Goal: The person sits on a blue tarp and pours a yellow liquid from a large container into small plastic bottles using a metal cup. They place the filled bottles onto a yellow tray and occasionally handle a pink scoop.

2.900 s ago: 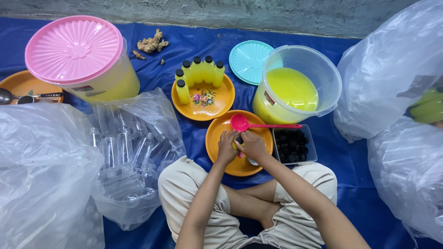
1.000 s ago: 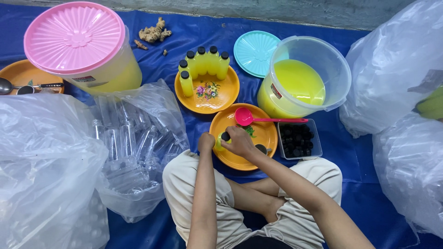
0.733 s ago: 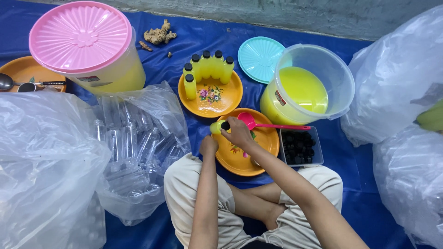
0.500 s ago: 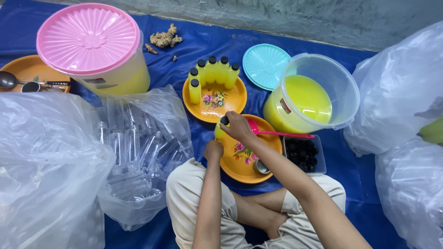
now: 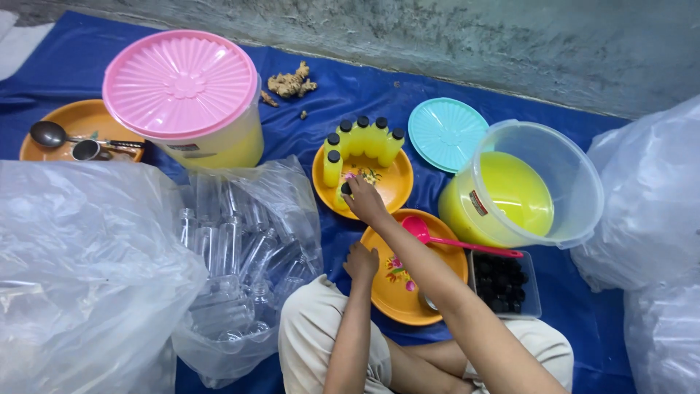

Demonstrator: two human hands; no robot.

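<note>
now: right hand (image 5: 364, 204) fingers pinching small yellow bottle (image 5: 344, 195) over far orange plate (image 5: 386, 191); left hand (image 5: 362, 261) curled, resting on near orange plate (image 5: 408, 292) rim.

The blue mat (image 5: 350, 95) is crowded, so there is little room to move. The biggest open patch is at the top middle of the frame, with only a lump of ginger root (image 5: 290, 82) on it. In the middle, the far orange plate (image 5: 386, 191) holds a row of yellow bottles (image 5: 364, 140) that stand tall and block the way. The right hand (image 5: 364, 203) is on a bottle at the near edge of this plate. The open bucket (image 5: 525, 186) and its teal lid (image 5: 446, 133) fill the right middle. The pink-lidded bucket (image 5: 186, 98) fills the upper left. Big clear bags (image 5: 87, 270) wall off the left side, and more bags (image 5: 649, 219) close the right side. The left hand (image 5: 361, 261) rests by the near plate (image 5: 408, 292), just beside the bag of empty bottles (image 5: 240, 255).
</note>
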